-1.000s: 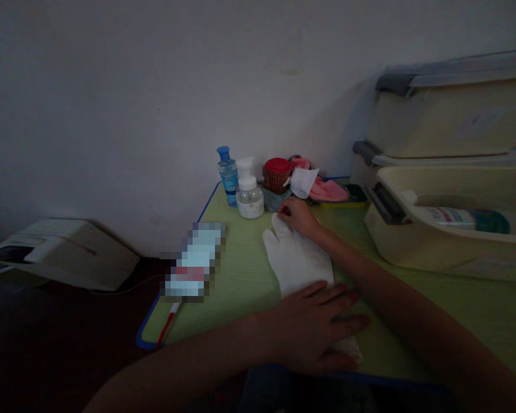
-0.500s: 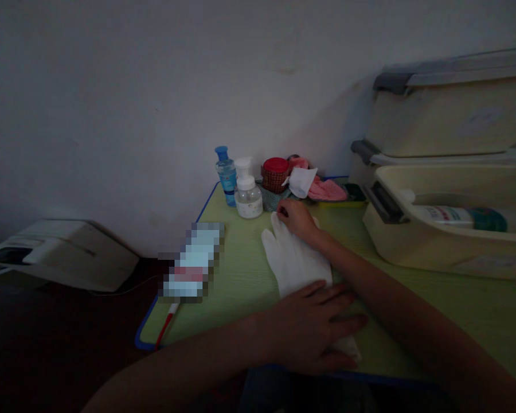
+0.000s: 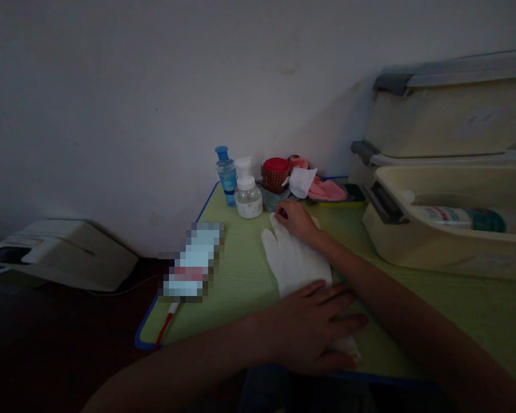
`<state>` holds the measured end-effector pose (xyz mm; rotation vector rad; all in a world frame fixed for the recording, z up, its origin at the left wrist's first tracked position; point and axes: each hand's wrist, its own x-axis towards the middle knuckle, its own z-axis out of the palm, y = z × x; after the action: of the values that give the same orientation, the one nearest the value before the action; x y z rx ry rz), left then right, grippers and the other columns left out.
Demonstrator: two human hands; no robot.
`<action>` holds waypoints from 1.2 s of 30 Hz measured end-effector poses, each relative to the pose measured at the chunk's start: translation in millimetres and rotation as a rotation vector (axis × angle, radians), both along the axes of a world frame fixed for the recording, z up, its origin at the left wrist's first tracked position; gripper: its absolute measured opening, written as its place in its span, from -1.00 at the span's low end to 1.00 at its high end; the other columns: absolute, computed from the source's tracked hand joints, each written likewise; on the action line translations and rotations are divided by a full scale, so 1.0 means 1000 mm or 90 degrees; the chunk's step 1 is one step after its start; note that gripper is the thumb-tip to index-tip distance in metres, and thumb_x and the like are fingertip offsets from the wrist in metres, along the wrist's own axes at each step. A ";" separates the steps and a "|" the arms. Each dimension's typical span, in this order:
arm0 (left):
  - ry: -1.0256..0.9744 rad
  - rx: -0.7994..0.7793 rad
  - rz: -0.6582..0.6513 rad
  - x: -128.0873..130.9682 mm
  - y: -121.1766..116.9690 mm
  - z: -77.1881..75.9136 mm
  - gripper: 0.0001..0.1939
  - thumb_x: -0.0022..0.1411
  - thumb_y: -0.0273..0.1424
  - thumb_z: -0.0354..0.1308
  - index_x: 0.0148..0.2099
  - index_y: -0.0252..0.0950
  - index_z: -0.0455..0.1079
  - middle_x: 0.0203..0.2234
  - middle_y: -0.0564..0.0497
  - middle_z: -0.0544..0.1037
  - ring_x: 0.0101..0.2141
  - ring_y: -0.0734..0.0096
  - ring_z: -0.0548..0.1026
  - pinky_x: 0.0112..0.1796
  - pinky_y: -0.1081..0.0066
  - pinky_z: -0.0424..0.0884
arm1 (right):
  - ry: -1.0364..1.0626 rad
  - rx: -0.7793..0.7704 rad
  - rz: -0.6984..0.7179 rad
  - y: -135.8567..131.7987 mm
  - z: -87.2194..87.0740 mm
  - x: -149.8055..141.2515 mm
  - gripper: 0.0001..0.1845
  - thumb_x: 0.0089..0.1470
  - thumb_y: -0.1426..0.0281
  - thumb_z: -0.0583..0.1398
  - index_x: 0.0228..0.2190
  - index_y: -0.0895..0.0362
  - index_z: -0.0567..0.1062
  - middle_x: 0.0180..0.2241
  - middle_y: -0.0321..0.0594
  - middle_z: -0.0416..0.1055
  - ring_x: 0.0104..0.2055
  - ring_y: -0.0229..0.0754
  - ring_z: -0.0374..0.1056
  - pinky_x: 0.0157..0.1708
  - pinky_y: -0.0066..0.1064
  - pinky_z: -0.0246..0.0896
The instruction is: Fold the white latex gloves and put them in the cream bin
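A white glove (image 3: 298, 264) lies flat on the light green table, its fingers pointing away from me. Across its cuff end rests my left hand (image 3: 312, 327), palm down with the fingers spread. My right hand (image 3: 296, 218) is at the far end, fingers curled and pinched at the tip of one glove finger. Part of the glove is hidden under both hands.
Behind the glove stand a blue bottle (image 3: 227, 178), a clear pump bottle (image 3: 248, 199) and a red-lidded jar (image 3: 275, 175) beside pink cloths (image 3: 327, 189). A charging phone (image 3: 193, 261) lies left. A cream storage bin (image 3: 434, 246) sits right, holding a can (image 3: 464, 218).
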<state>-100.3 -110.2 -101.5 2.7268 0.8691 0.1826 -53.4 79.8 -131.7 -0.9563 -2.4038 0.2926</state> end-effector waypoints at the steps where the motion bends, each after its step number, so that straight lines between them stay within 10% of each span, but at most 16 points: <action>1: 0.002 -0.003 -0.002 0.000 0.000 0.000 -0.44 0.32 -0.14 -0.16 0.24 -0.36 0.07 0.24 -0.26 0.07 0.26 0.16 -0.02 0.20 0.17 -0.05 | 0.002 0.007 0.002 0.000 0.001 0.000 -0.92 -0.03 0.57 0.12 -0.48 0.24 0.43 -0.43 -0.19 0.36 -0.41 -0.28 0.25 -0.39 -0.49 0.11; 11: 0.002 0.020 -0.003 -0.001 0.000 0.000 -0.45 0.31 -0.12 -0.17 0.23 -0.33 0.09 0.25 -0.20 0.09 0.25 0.19 0.02 0.19 0.20 -0.02 | -0.074 0.065 0.140 -0.027 0.027 0.016 -0.67 0.14 0.50 -0.01 -0.11 0.26 0.44 -0.04 0.04 0.37 0.01 -0.08 0.30 0.03 -0.23 0.16; 16: 0.023 0.014 -0.001 -0.001 -0.001 0.002 -0.44 0.32 -0.14 -0.18 0.26 -0.33 0.03 0.27 -0.21 0.01 0.26 0.17 -0.03 0.20 0.19 -0.05 | -0.251 0.047 0.196 -0.048 0.013 0.030 -0.40 0.21 0.16 -0.06 0.17 0.26 0.18 0.24 0.08 -0.01 0.28 0.11 -0.12 0.18 0.07 -0.14; 36: 0.016 -0.038 0.008 0.000 -0.001 0.004 -0.44 0.33 -0.15 -0.21 0.27 -0.32 0.00 0.28 -0.21 -0.04 0.28 0.19 -0.11 0.21 0.17 -0.10 | -0.189 0.084 0.180 -0.053 0.009 0.034 -0.41 0.20 0.15 -0.05 0.15 0.23 0.21 0.21 0.01 0.07 0.27 0.05 -0.06 0.19 0.16 -0.32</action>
<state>-100.4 -111.5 -97.7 2.6751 0.8839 0.1223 -19.5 27.0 -122.5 -0.6369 -2.7943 0.0956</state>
